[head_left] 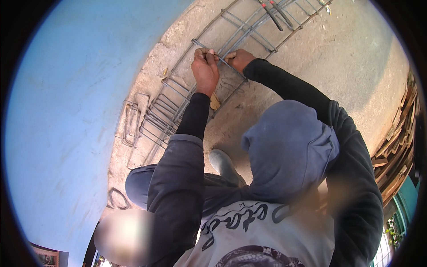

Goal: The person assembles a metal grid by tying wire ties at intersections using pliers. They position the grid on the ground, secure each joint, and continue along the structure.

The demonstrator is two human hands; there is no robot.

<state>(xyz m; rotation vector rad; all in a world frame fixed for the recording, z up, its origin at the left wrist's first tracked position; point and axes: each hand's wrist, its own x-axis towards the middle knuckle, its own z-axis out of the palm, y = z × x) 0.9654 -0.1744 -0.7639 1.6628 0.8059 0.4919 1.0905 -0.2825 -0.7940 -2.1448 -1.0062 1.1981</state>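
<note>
A cage of grey steel bars lies on the concrete ground, made of long rods crossed by rectangular stirrups. My left hand is closed in a fist around one stirrup bar near the middle of the cage. My right hand sits just beside it, fingers pinched on the same bar, the two hands almost touching. Both arms are in dark long sleeves. What lies between the fingertips is too small to tell.
Loose bent stirrups lie by the blue wall on the left. A grey boot stands below the cage. Two dark rods with red marks rest on the cage's far end. Stacked wooden planks line the right.
</note>
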